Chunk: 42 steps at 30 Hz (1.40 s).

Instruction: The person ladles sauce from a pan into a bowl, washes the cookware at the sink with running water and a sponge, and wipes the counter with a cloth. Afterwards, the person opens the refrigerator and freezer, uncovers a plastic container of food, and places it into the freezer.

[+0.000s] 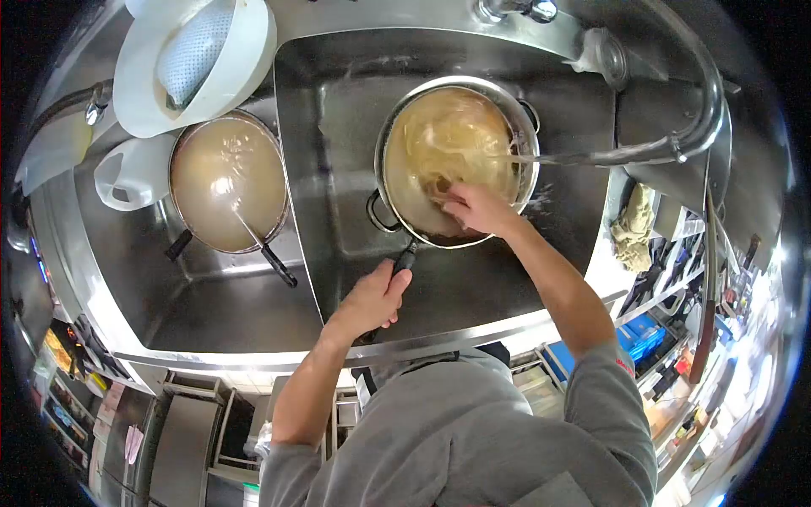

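Observation:
A large steel pot (530,182) with loop handles stands in the right sink basin, full of cloudy, yellowish water (456,127). My left hand (369,302) is wrapped round a black handle (405,258) that sticks out over the pot's near rim. What this handle belongs to is hidden by the murky water. My right hand (479,209) reaches over the near right rim, fingers bent down at the churning water. A brownish, blurred thing (436,188) shows by its fingertips; I cannot make out what it is. Water runs into the pot from the curved faucet (650,152).
In the left basin a round pan (175,190) holds cloudy water and a utensil with a black handle (277,266). Beside it are a white plastic jug (131,175) and a white tub (139,101). A crumpled cloth (634,228) lies right of the sink.

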Tool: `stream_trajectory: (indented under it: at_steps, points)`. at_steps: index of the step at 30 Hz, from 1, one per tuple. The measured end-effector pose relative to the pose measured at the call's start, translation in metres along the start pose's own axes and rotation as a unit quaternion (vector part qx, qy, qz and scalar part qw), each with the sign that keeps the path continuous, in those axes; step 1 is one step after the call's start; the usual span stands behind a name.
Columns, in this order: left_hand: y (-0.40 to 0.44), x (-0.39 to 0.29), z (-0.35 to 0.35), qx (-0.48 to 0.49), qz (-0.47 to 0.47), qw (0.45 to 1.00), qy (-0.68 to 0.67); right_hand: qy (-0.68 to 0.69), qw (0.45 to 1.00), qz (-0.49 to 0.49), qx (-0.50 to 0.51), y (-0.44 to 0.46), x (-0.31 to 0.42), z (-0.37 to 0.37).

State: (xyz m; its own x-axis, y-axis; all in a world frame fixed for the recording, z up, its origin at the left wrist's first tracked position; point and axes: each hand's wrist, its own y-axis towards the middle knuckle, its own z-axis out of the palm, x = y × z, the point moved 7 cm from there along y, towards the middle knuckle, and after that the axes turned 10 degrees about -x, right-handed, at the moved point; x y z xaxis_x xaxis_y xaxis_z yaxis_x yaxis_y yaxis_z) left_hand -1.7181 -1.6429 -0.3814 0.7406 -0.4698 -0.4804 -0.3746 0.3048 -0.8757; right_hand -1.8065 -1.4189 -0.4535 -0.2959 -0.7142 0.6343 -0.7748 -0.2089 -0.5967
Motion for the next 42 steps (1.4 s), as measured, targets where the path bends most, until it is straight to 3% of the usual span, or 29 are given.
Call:
stream_trajectory:
  at_steps: [1,4,6,8,9,11,15,17,18,20,23,27,29,31,33,35,37,39,41,42]
  points:
    - [0.000,0.000,-0.002,0.000,0.000,1.000,0.001,0.036,0.997,0.028,0.057,0.010,0.010,0.010]
    - [0.007,-0.006,-0.001,0.006,0.010,1.000,0.021,0.043,0.985,-0.155,-0.066,0.042,0.080,0.011]
    - [0.008,0.001,-0.003,-0.042,0.028,0.992,0.120,0.110,0.976,-0.122,-0.142,0.071,0.085,-0.006]
    - [0.006,0.011,0.002,-0.069,0.064,0.987,0.129,0.013,0.948,-0.176,-0.264,0.094,0.073,-0.042]
    - [0.005,0.008,0.003,-0.097,0.101,0.981,0.133,0.012,0.948,-0.176,-0.265,0.101,0.052,-0.056]
    - [-0.003,-0.004,0.001,-0.129,0.136,0.970,0.155,-0.066,0.933,-0.124,-0.333,0.104,0.007,-0.081]
    - [0.001,-0.008,0.005,-0.110,0.115,0.976,0.150,-0.061,0.945,-0.069,-0.315,0.103,0.022,-0.060]
    - [-0.001,-0.006,0.010,-0.102,0.087,0.980,0.144,-0.073,0.971,-0.064,-0.219,0.115,0.034,-0.029]
    - [-0.002,-0.004,0.010,-0.117,0.086,0.977,0.154,-0.072,0.971,-0.061,-0.219,0.106,0.039,-0.039]
    - [-0.004,-0.001,0.007,-0.138,0.084,0.973,0.167,-0.168,0.964,0.037,-0.200,0.089,0.046,-0.072]
    - [-0.005,0.004,0.003,-0.134,0.084,0.978,0.137,-0.142,0.956,0.023,-0.257,0.089,-0.028,-0.086]
    - [-0.001,0.008,0.002,-0.093,0.072,0.986,0.116,-0.146,0.955,0.049,-0.253,0.092,-0.022,-0.075]
    - [0.001,0.007,0.001,-0.091,0.066,0.987,0.111,0.059,0.948,0.021,-0.313,0.108,-0.012,-0.050]
    - [0.004,0.011,0.001,-0.099,0.054,0.985,0.130,0.108,0.983,-0.070,-0.128,0.106,0.063,-0.030]
    - [0.003,0.010,-0.003,-0.106,0.062,0.981,0.153,0.219,0.970,-0.095,-0.045,0.082,0.076,0.009]
    - [0.003,0.003,-0.007,-0.111,0.075,0.975,0.178,0.129,0.985,-0.058,0.102,0.038,0.079,0.020]
    - [-0.002,0.005,-0.007,-0.063,-0.021,0.993,0.095,-0.019,0.982,-0.177,0.067,0.016,0.043,0.024]
    - [-0.006,0.002,-0.008,-0.037,-0.035,0.998,0.043,-0.043,0.998,-0.035,0.028,0.002,-0.004,-0.008]
    - [-0.006,0.005,-0.008,-0.016,-0.052,0.998,-0.010,-0.122,0.985,-0.011,-0.118,0.018,-0.048,-0.047]
    - [-0.007,0.006,-0.004,0.021,-0.057,0.994,-0.092,-0.094,0.988,0.045,-0.114,0.035,-0.040,-0.060]
